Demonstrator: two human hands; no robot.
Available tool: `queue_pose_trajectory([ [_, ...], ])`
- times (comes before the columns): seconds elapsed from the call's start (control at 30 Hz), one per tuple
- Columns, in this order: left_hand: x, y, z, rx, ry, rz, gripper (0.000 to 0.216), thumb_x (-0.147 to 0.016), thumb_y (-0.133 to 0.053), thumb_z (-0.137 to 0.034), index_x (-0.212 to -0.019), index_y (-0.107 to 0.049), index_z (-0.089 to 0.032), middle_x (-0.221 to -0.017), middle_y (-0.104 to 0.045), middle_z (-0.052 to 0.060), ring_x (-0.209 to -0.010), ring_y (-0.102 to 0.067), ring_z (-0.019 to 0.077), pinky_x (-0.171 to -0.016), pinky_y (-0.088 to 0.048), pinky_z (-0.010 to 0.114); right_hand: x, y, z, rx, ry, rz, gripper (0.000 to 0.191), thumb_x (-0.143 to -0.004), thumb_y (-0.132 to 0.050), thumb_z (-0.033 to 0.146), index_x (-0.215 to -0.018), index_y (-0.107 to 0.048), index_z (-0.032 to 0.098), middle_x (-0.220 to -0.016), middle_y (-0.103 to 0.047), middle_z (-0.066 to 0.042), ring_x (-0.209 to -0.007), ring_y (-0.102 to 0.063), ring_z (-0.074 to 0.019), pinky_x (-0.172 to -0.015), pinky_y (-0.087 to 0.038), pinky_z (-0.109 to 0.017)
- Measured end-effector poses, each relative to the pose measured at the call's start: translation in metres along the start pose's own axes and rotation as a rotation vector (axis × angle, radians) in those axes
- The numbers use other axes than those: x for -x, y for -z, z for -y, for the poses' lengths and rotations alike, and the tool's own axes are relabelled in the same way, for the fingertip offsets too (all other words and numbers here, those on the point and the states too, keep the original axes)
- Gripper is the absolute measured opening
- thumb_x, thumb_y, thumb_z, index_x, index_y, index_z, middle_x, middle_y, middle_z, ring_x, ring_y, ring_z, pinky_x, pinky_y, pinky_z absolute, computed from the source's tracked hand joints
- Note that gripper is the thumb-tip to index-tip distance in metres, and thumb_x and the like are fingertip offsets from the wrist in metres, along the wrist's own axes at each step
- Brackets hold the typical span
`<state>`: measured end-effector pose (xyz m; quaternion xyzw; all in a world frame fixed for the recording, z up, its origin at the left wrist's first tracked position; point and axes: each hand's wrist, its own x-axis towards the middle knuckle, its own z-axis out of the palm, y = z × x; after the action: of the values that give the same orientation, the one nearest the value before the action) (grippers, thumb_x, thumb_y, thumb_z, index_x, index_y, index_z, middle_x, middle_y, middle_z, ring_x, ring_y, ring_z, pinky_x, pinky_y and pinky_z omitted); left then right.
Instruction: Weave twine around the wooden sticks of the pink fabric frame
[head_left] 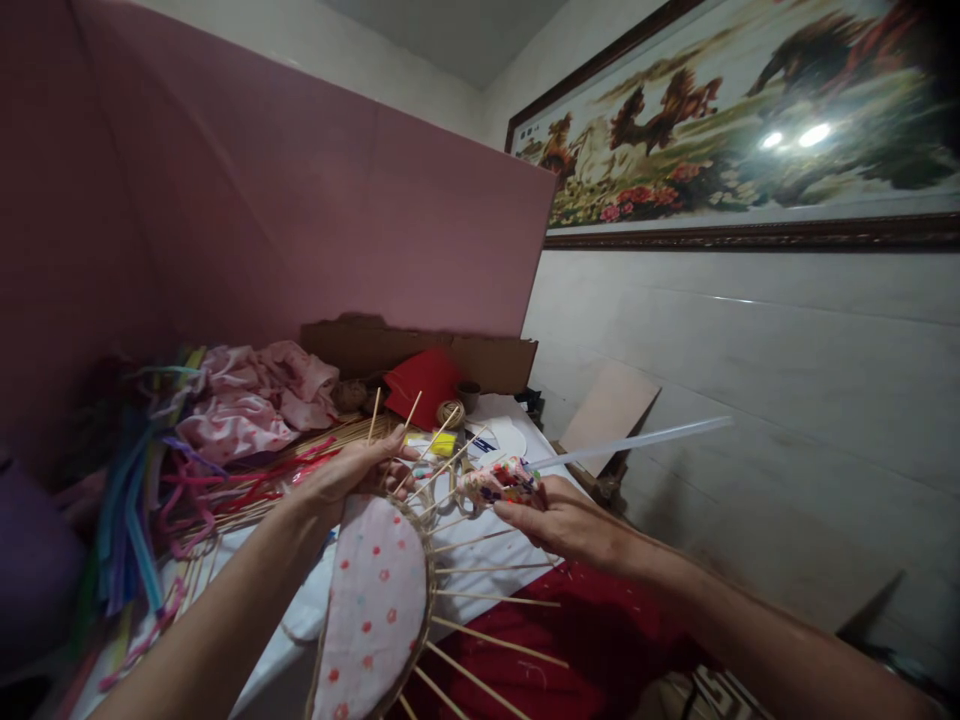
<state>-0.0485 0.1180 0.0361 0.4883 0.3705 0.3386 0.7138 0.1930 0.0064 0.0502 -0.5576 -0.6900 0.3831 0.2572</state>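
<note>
Nearby, the flower-dotted half-round panel (379, 595) runs lengthwise from near to far, thin sticks (500, 642) fanning rightward; the left hand (379, 465), nearer it, grips its far end, while rightward the right hand (559, 520) clasps a floral-wrapped tool (495, 484) with a translucent rod (637, 441).

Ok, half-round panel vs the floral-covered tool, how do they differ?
Shape: the half-round panel is broad and flat; the floral-covered tool is narrow and looks smaller.
Print: the panel has spaced reddish motifs on a pale ground; the tool's is dense and multicoloured.
Attachments: many thin tan sticks fan from the panel's curved edge; one long translucent rod extends from the tool's end.
Shared: both show patterned coverings with red in them.
</note>
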Motion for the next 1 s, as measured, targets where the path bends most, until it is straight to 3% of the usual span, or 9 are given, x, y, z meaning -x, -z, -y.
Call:
queue_pose_trajectory([
  [0.33, -0.006, 0.004, 0.004, -0.005, 0.022, 0.016, 0.037, -0.073, -0.063, -0.048, -0.082, -0.067, -0.013, -0.062, -0.065, 0.007, -0.055, -0.061, 0.0163, -0.053, -0.046, 0.025, 0.0, 0.0, 0.004, 0.093, -0.032, -0.026, 0.045, -0.084, -0.046, 0.055, -0.058, -0.035, 0.02, -0.051, -0.031, 0.006, -0.047, -0.027, -0.0075, -0.045, -0.02, -0.024],
  [1.0, -0.001, -0.001, -0.001, -0.039, 0.003, 0.017, 0.04, -0.071, -0.064, -0.051, -0.082, -0.064, -0.012, -0.059, -0.064, 0.005, -0.049, -0.059, 0.0136, -0.05, -0.043, 0.023, 0.003, 0.0, 0.015, 0.162, -0.03, -0.023, 0.041, -0.084, -0.046, 0.049, -0.058, -0.034, 0.02, -0.053, -0.029, 0.006, -0.049, -0.026, -0.0079, -0.046, -0.02, -0.025],
])
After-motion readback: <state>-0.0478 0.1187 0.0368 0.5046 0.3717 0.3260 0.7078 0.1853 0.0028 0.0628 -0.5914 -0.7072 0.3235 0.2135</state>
